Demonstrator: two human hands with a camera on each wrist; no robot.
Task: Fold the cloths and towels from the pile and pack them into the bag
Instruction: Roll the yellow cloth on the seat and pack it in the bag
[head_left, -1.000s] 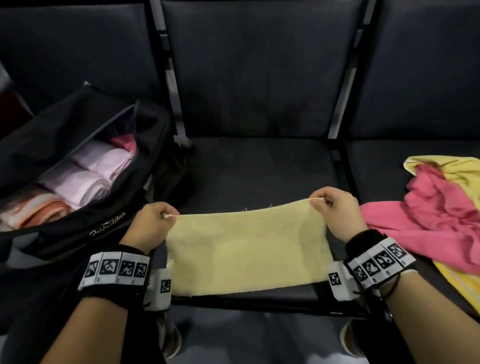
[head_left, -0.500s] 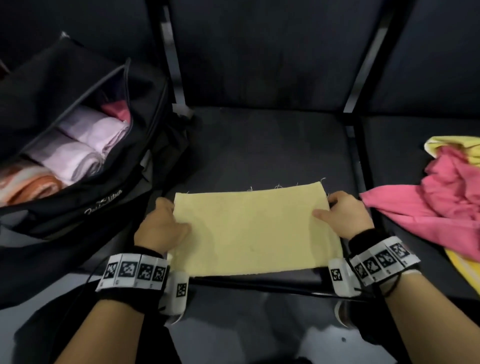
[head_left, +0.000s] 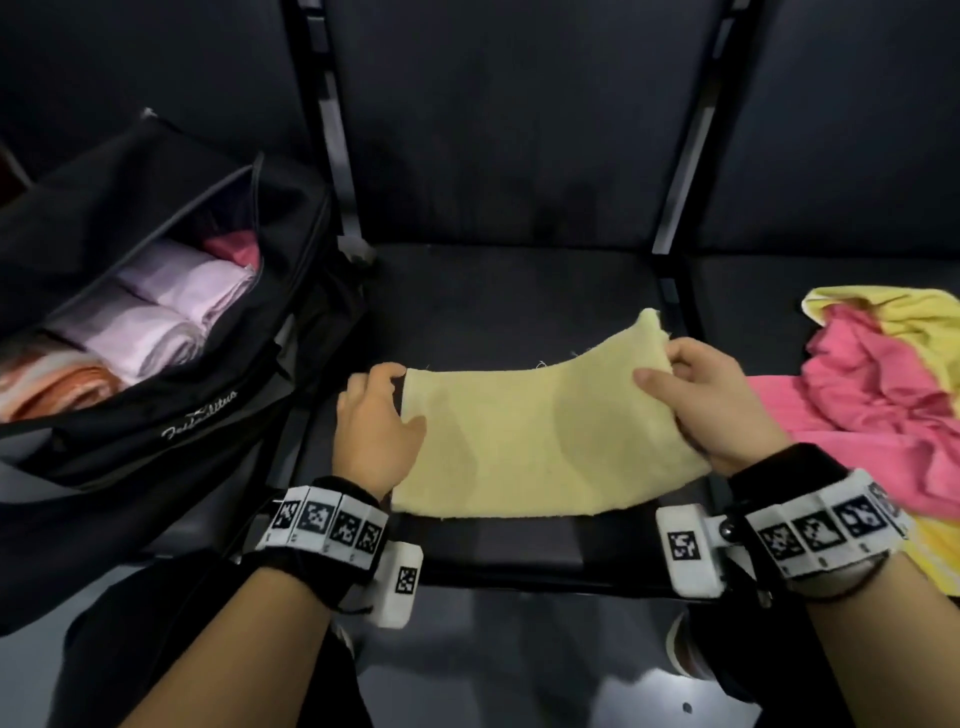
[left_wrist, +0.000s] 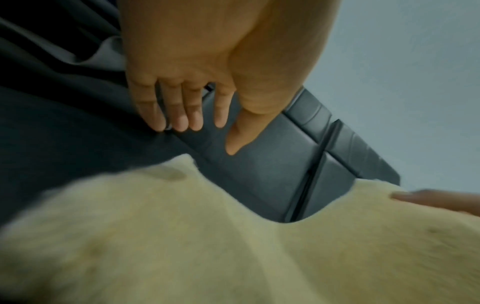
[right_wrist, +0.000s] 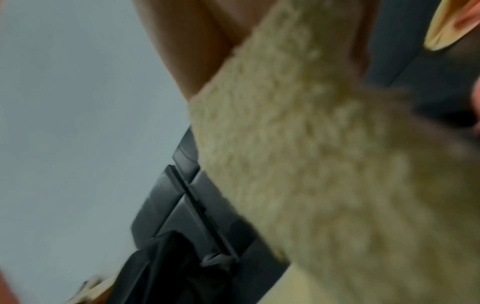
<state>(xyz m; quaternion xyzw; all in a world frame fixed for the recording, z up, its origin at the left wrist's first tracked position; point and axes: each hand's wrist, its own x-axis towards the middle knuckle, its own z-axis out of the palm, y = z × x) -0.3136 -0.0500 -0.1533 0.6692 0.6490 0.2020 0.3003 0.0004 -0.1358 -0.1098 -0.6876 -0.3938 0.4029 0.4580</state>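
Note:
A pale yellow cloth (head_left: 540, 441) lies across the middle seat. My right hand (head_left: 670, 364) grips its right edge, thumb on top and fingers behind, and has raised that edge and the far right corner off the seat. My left hand (head_left: 384, 410) rests at the cloth's left edge with the thumb on the fabric. In the left wrist view the fingers (left_wrist: 182, 121) are straight and hold nothing, with the cloth (left_wrist: 207, 236) beneath. The cloth (right_wrist: 311, 164) fills the blurred right wrist view. The black bag (head_left: 208, 415) stands open on the left seat.
Inside the bag are folded lilac towels (head_left: 171, 312), an orange-and-white one (head_left: 57, 384) and a pink one (head_left: 234, 249). A loose pile of pink cloth (head_left: 872, 395) and yellow cloth (head_left: 898, 312) lies on the right seat. Dark seat backs (head_left: 519, 130) rise behind.
A second ago both hands held the cloth stretched by its top corners. It was then laid flat on the seat. Now the right hand lifts the right edge and the left hand has let go.

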